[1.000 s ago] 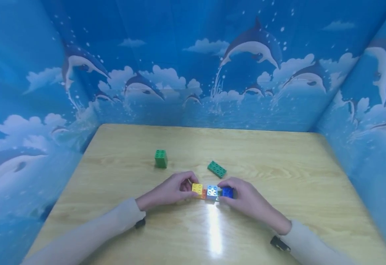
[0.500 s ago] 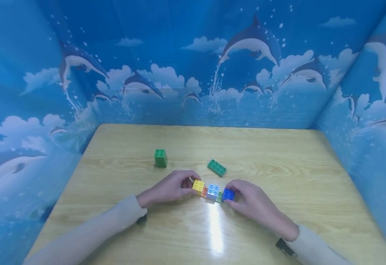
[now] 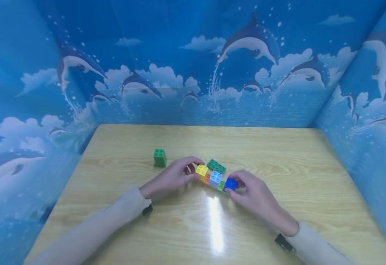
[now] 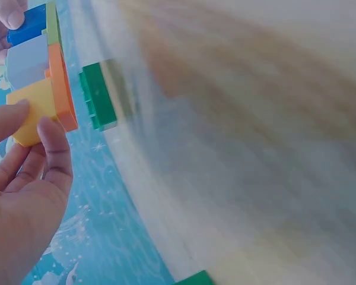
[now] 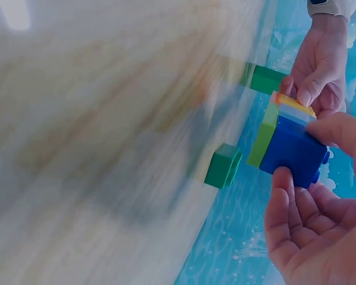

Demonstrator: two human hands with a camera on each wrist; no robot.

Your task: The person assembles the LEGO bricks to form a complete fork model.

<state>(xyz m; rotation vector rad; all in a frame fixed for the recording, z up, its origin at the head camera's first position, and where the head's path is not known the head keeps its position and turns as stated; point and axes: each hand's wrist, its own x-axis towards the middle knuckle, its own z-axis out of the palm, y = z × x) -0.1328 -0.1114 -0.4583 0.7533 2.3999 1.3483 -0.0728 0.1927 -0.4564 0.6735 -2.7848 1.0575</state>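
Observation:
My left hand [image 3: 176,175] pinches the yellow brick [image 3: 201,170] at the left end of a joined row of toy building bricks. At the other end, the fingers of my right hand [image 3: 254,191] grip the dark blue brick [image 5: 293,151]. Between them sits a light blue brick [image 3: 215,177]. Under these top bricks run an orange brick [image 4: 62,89] and a lime green brick [image 5: 263,135]. In the wrist views the row hangs above the table, slanting with its right end nearer me in the head view.
Just behind the row lies a flat green brick [image 3: 216,166] on the wooden table [image 3: 130,143]. Farther left a tall green block [image 3: 160,158] stands upright. Blue dolphin-print cloth [image 3: 166,106] walls in the back and sides.
Both hands have carried the brick row away from me. Its left end has swung farther back than the right, so it now slants. The two green pieces have stayed on the table.

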